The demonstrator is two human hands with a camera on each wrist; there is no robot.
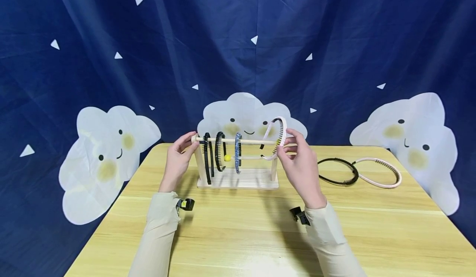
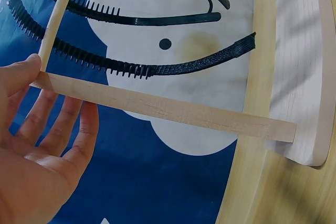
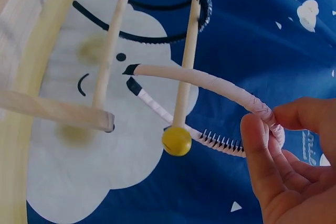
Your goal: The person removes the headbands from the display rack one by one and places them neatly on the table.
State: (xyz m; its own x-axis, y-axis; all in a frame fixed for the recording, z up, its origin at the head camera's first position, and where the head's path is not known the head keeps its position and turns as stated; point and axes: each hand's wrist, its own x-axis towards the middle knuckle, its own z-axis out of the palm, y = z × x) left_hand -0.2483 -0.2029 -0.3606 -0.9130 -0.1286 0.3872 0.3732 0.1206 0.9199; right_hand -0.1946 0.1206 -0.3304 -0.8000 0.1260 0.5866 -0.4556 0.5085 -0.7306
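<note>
A wooden headband stand (image 1: 256, 180) stands on the table. My left hand (image 1: 177, 161) pinches its top left corner, thumb on one side of the post (image 2: 157, 103) and fingers on the other. My right hand (image 1: 303, 171) holds a pale pink toothed headband (image 3: 210, 83) between thumb and fingers at its curved middle. Between the headband's two arms is the yellow ball end (image 3: 176, 140) of the upper rod, and the dark tips point toward the stand. Two black headbands (image 1: 207, 161) and a glittery blue headband (image 1: 237, 155) hang on the upper rod.
To the right of the stand, a black headband (image 1: 347, 181) and another pale pink headband (image 1: 390, 185) lie on the wooden table (image 1: 238, 227). A second yellow ball (image 1: 227, 158) caps the lower rod. Behind hangs a dark blue curtain (image 1: 208, 41) with white clouds.
</note>
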